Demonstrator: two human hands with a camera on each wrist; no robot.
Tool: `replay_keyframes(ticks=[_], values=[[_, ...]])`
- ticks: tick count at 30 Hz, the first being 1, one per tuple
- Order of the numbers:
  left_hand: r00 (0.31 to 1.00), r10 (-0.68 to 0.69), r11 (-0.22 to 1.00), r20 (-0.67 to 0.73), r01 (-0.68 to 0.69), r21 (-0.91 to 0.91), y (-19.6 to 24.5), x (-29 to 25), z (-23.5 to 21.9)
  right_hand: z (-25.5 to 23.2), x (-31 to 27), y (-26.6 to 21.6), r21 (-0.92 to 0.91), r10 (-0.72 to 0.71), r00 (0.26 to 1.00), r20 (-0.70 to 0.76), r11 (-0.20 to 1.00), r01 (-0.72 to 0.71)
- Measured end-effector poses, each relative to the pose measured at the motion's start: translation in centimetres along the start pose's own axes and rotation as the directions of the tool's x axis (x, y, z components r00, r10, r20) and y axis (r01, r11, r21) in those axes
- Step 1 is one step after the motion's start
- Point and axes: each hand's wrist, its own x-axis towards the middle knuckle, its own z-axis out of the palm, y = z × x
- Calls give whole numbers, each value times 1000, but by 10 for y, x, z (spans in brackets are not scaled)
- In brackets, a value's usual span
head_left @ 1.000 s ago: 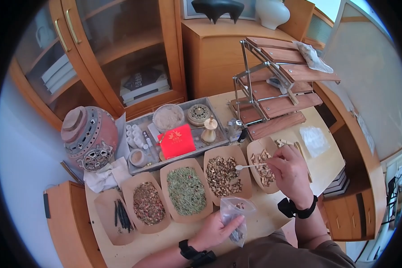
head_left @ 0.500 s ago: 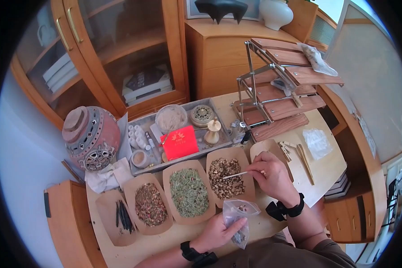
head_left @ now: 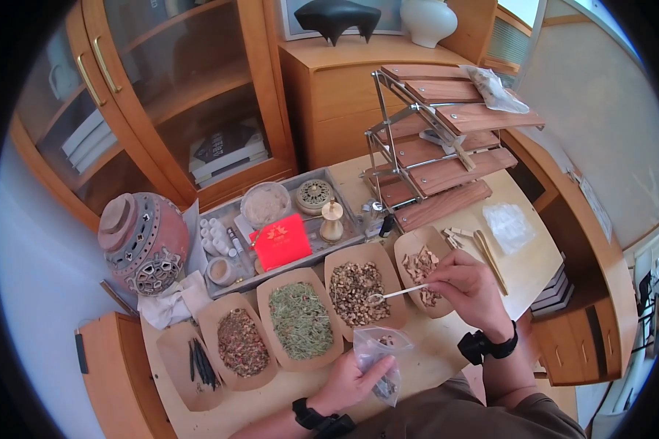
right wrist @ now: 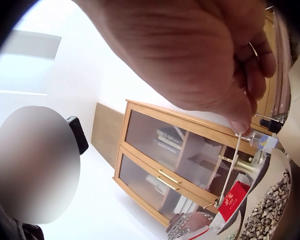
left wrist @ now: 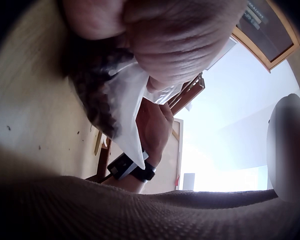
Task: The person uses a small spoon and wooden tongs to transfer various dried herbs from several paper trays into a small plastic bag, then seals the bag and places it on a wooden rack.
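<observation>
My right hand (head_left: 470, 293) pinches the end of a thin white long-handled spoon (head_left: 403, 292). The spoon's small bowl overlaps the near right part of a paper tray (head_left: 397, 311) of chopped brown pieces (head_left: 359, 289). In the right wrist view the white handle (right wrist: 233, 167) sticks out from the fingertips. Low in front of the body, my left hand (head_left: 348, 384) grips a clear zip bag (head_left: 379, 351) with its mouth upward. Small dark bits show inside the bag (left wrist: 102, 95) in the left wrist view.
Paper trays hold pale wood chips (head_left: 420, 267), green dried herb (head_left: 300, 318), reddish mixed bits (head_left: 243, 344) and dark pods (head_left: 201, 364). Behind them stands a grey tray (head_left: 348, 245) with a red packet (head_left: 280, 243) and brass pieces. Wooden tongs (head_left: 490, 263) lie right; a folding rack (head_left: 447, 146) rises behind.
The spoon has moved from the right side of the brown-piece tray into its middle, then back toward its near right edge. The left hand keeps holding the bag; the head view has shifted slightly.
</observation>
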Motion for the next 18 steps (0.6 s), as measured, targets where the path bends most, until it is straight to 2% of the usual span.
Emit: replay_keyframes(ticks=[2, 4, 5, 7, 10, 14, 16, 18], values=[[1000, -3, 1000, -4, 3, 1, 2, 0, 0, -11, -8, -8, 9, 7, 1000, -5, 1000, -7], [1000, -5, 1000, -11, 4, -22, 6, 0, 1, -19, -16, -11, -110, -132, 991, -25, 986, 128], [1000, -6, 1000, -10, 6, -23, 7, 0, 1, -22, -18, -13, -110, -130, 991, -25, 986, 127], [1000, -29, 999, -7, 29, -17, 8, 0, 1, -26, -21, -16, -225, -337, 939, 74, 911, 345], [998, -45, 994, -37, 41, -102, 8, 0, 4, -25, -24, -20, -216, -354, 931, 92, 905, 365], [1000, -13, 1000, -11, 12, -13, 10, 1, 1, -17, -18, -11, -205, -339, 941, -1, 921, 331], [1000, -2, 1000, 3, 2, -26, 10, 1, 1, -10, -11, -5, -341, -287, 956, -65, 906, 249], [1000, -14, 1000, 7, 14, -14, 3, 0, -1, -4, -5, 3, -394, -315, 947, -60, 879, 267]])
